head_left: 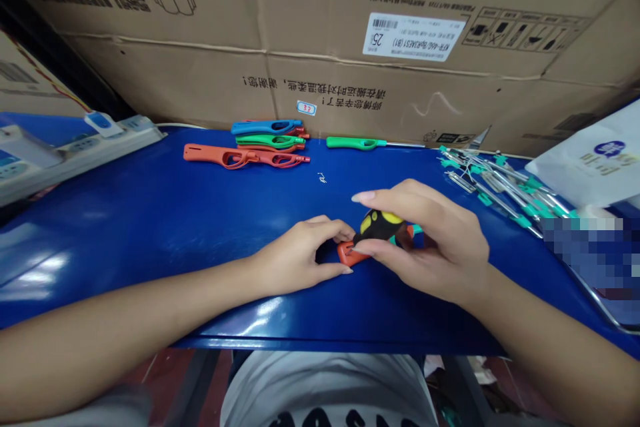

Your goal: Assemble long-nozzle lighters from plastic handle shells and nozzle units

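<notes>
My right hand (440,240) grips a stubby screwdriver (381,224) by its black-and-yellow handle. The screwdriver leans over an orange lighter housing (354,253) lying on the blue table; whether its tip touches the housing is hidden. Fingers and thumb of my left hand (300,253) close around the left end of that housing. A bit of teal plastic shows at the housing's far right, partly covered by my right hand.
Along the back lie orange housings (205,154), a blue one (260,127) and a green one (265,141). A green lighter (353,143) with a metal tube lies right of them. Several metal rods with teal parts (505,187) are heaped at right. A power strip (85,153) stands left; a cardboard box (320,27) rises behind.
</notes>
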`<action>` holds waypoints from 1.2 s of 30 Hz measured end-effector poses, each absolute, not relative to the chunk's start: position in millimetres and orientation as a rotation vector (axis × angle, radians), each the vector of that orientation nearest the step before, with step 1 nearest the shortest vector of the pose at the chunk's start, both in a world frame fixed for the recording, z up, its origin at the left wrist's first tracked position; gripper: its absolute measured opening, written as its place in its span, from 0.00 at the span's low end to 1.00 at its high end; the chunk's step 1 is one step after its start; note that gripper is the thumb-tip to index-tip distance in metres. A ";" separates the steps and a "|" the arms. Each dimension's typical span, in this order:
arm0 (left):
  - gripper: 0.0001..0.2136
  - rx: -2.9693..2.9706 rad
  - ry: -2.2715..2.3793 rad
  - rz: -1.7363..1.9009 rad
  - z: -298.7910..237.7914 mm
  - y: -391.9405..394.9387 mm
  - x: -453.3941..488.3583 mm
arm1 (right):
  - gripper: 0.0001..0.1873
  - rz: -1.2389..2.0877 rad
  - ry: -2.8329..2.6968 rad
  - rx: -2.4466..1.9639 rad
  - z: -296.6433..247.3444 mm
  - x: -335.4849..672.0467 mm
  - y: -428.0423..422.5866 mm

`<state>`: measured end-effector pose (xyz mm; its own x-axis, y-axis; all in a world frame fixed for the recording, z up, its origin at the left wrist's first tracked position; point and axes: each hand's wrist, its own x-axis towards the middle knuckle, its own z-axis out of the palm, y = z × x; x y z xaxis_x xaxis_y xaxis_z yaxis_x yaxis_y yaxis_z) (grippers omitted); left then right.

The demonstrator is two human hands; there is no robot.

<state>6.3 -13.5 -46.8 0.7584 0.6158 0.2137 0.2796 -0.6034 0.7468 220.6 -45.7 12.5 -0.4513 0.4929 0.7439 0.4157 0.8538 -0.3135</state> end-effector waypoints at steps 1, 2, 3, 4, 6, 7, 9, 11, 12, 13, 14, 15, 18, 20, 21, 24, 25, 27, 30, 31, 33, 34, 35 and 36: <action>0.13 2.227 0.667 0.594 -46.4 -13.5 6.3 | 0.24 0.115 -2.132 -0.669 12.1 221.5 -45.6; 0.13 2.232 0.666 0.595 -46.2 -13.4 6.3 | 0.25 0.171 -2.159 -0.673 11.8 222.6 -45.6; 0.14 2.240 0.662 0.599 -46.2 -13.3 6.2 | 0.26 0.262 -2.174 -0.675 11.4 223.6 -45.5; 0.14 2.248 0.659 0.603 -46.4 -13.2 6.2 | 0.26 0.356 -2.173 -0.668 11.2 224.4 -45.5; 0.14 2.252 0.657 0.605 -46.9 -13.1 6.1 | 0.25 0.436 -2.138 -0.636 11.2 224.7 -45.4; 0.14 2.248 0.660 0.599 -47.0 -13.1 6.0 | 0.24 0.384 -2.121 -0.614 11.5 224.3 -45.3; 0.13 2.236 0.659 0.597 -47.1 -13.2 6.0 | 0.24 0.172 -2.115 -0.606 12.3 223.3 -45.5; 0.12 2.231 0.655 0.609 -46.8 -13.5 6.1 | 0.25 -0.003 -2.155 -0.630 12.9 222.9 -45.8; 0.13 2.232 0.655 0.611 -46.6 -13.6 6.2 | 0.24 -0.019 -2.187 -0.635 13.1 223.0 -46.1; 0.13 2.233 0.659 0.609 -46.3 -13.7 6.3 | 0.24 0.026 -2.214 -0.634 13.1 223.3 -46.3; 0.13 2.236 0.664 0.602 -45.9 -13.8 6.3 | 0.25 0.118 -2.230 -0.624 13.1 223.6 -46.4; 0.13 2.237 0.670 0.594 -45.5 -13.8 6.5 | 0.25 0.222 -2.230 -0.607 13.0 223.8 -46.5; 0.12 2.234 0.670 0.582 -43.9 -13.7 6.9 | 0.22 0.307 -2.174 -0.607 13.3 223.6 -45.9; 0.11 2.223 0.662 0.585 -42.9 -13.6 7.0 | 0.19 0.119 -2.143 -0.641 14.0 223.7 -44.9; 0.11 2.219 0.656 0.582 -42.6 -13.6 7.0 | 0.19 0.025 -2.135 -0.660 14.3 224.1 -44.3; 0.10 2.223 0.651 0.587 -42.6 -13.8 6.7 | 0.19 0.065 -2.168 -0.669 15.2 226.6 -42.9; 0.11 2.230 0.658 0.590 -42.7 -14.0 6.4 | 0.20 0.181 -2.184 -0.679 15.6 227.7 -42.7; 0.14 2.243 0.676 0.594 -42.8 -14.2 5.8 | 0.20 0.406 -2.173 -0.727 17.2 230.4 -42.2; 0.15 2.252 0.677 0.586 -41.5 -14.1 4.4 | 0.19 0.456 -2.013 -0.798 23.0 236.5 -38.7; 0.15 2.255 0.670 0.579 -40.7 -13.8 3.6 | 0.18 0.426 -1.950 -0.815 25.6 240.0 -36.1; 0.17 2.273 0.659 0.562 -38.9 -12.9 1.7 | 0.18 0.366 -1.850 -0.867 30.5 250.3 -28.6; 0.18 2.288 0.659 0.552 -38.1 -12.4 0.5 | 0.17 0.334 -1.822 -0.903 32.2 257.3 -23.8; 0.19 2.305 0.664 0.543 -37.5 -11.8 -0.6 | 0.16 0.300 -1.790 -0.956 33.3 265.6 -18.7; 0.20 2.323 0.670 0.537 -37.1 -11.3 -1.7 | 0.15 0.270 -1.764 -1.014 33.6 275.0 -13.4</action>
<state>-1.7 -11.3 -37.1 0.7853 0.5873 0.1960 0.3197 -0.6558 0.6839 275.0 -13.4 33.6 -0.1058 0.7382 0.6662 0.5046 0.6172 -0.6037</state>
